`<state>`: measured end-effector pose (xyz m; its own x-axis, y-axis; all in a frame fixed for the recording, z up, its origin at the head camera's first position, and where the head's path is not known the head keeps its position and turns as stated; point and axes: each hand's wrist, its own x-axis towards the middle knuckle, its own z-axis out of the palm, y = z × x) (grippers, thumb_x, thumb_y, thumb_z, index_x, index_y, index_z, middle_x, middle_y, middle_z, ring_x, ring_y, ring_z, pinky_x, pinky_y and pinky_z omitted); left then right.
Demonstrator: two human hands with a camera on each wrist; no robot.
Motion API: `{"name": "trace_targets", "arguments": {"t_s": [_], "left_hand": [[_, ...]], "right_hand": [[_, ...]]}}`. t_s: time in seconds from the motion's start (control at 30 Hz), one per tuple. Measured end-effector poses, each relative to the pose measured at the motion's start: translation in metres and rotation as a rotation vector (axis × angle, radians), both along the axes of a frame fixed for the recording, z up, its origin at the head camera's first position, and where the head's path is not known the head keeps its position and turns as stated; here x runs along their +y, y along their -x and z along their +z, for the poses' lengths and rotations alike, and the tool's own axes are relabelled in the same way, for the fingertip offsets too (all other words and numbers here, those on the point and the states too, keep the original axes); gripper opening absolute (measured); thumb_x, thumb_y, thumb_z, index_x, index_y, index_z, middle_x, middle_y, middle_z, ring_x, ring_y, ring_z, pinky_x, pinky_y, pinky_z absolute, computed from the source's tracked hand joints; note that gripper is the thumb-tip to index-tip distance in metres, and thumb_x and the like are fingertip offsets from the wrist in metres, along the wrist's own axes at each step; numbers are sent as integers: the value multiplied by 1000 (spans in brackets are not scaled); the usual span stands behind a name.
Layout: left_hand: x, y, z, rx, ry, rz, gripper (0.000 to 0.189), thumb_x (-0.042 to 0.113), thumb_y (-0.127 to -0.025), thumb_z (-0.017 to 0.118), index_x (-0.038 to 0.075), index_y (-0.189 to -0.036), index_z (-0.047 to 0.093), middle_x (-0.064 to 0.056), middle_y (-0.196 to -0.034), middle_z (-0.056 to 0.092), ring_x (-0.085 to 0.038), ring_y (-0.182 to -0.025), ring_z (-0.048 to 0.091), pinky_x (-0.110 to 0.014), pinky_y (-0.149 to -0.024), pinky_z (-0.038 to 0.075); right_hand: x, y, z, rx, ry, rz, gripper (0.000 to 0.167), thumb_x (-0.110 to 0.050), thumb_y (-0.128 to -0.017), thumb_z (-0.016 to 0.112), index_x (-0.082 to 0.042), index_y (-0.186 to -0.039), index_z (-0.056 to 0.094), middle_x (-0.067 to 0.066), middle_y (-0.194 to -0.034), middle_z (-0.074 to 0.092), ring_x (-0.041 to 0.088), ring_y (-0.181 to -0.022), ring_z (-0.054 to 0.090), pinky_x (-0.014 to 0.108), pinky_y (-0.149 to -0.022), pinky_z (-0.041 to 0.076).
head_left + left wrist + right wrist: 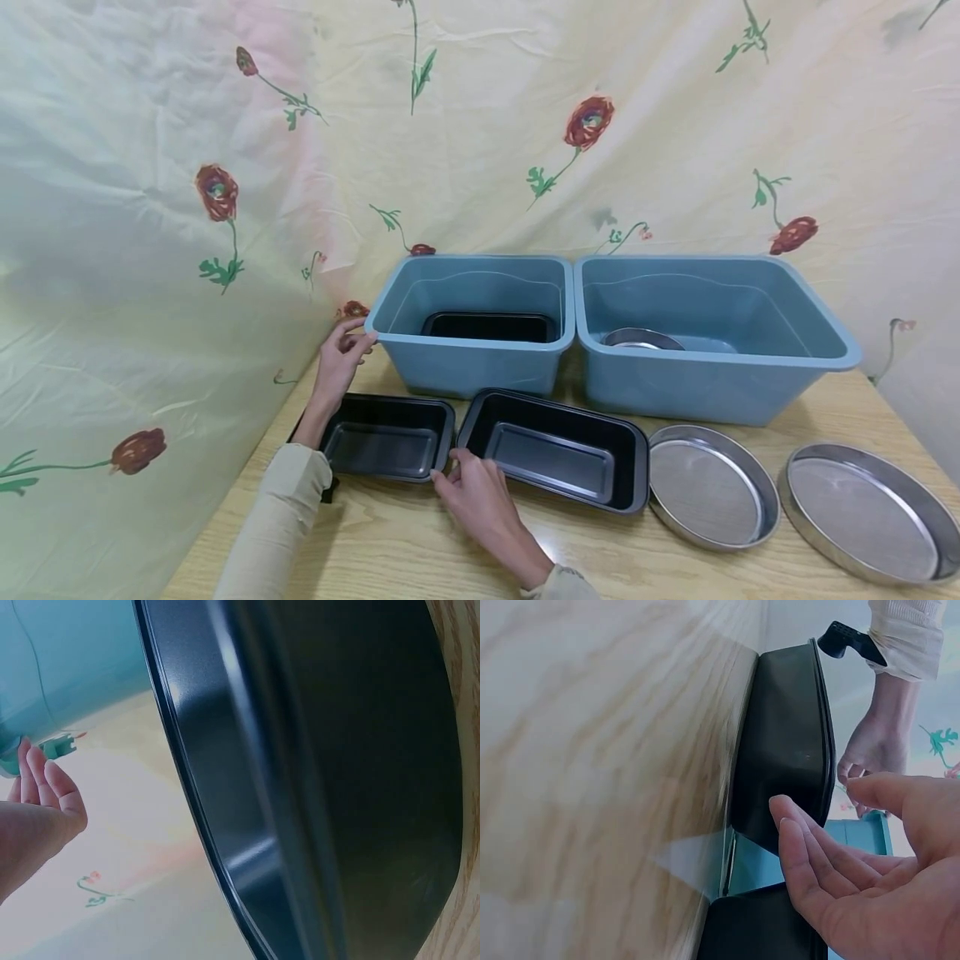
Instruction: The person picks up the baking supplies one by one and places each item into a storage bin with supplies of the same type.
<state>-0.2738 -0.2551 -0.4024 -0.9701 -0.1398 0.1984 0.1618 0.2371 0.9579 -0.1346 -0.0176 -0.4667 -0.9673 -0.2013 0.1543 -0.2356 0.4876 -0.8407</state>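
My left hand (342, 354) grips the front left corner of the left blue plastic bin (472, 367), its thumb and fingertips at the rim. Below that wrist lies a black loaf pan (386, 446), its side filling much of the left wrist view. At this pan's near right corner is my right hand (480, 500). In the right wrist view, the right thumb and fingers stand apart on either side of the pan's rim, palm uncovered. A second, larger loaf pan (555, 450) sits just right of the first, beyond the right hand.
Another dark pan (487, 325) lies inside the left bin. The right blue bin (697, 387) holds a round metal pan (641, 337). Two round metal pans, one smaller (708, 487) and one larger (862, 512), lie on the wooden table (397, 542). A flowered cloth (465, 150) hangs behind.
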Motion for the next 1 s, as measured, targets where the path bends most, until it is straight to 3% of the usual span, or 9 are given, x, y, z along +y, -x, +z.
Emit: {"name": "trace_targets", "arguments": {"t_s": [0.23,0.4,0.5,0.77,1.0], "left_hand": [[-2,3,-1,-17,1,4,45,19,-105,64,-1,-144,53,-6,-105,73,-8,-87,61,-34,-84,48],[-1,2,-3,1,6,16,44,23,-104,65,2,-142,56,-2,-104,73,-9,-89,62,-32,-84,48],[1,1,-2,14,9,18,44,24,-104,66,2,-141,57,-4,-105,73,-10,-90,62,-31,-83,48],[1,2,-3,23,13,19,43,24,-104,67,3,-141,57,-9,-107,72,-18,-93,61,-41,-87,49],[3,-2,2,16,18,19,44,23,-104,66,2,-141,56,-15,-111,72,-31,-100,62,-30,-82,47]], "right_hand": [[-5,2,-1,36,-13,-10,47,-18,-96,75,18,-123,62,1,-69,70,1,-43,48,23,-47,44],[-9,3,-2,55,-62,-31,46,-18,-97,74,18,-123,63,-9,-50,54,1,-38,39,23,-42,37],[-11,4,-2,52,-86,-43,46,-20,-97,73,17,-123,63,-12,-46,47,2,-38,38,24,-40,33],[-14,6,-2,41,-141,-89,46,-25,-96,75,13,-121,66,-10,-48,46,5,-42,42,26,-40,33],[-17,6,-1,24,-85,-92,49,-19,-93,78,16,-124,63,-6,-56,58,3,-40,46,25,-40,38]]}}
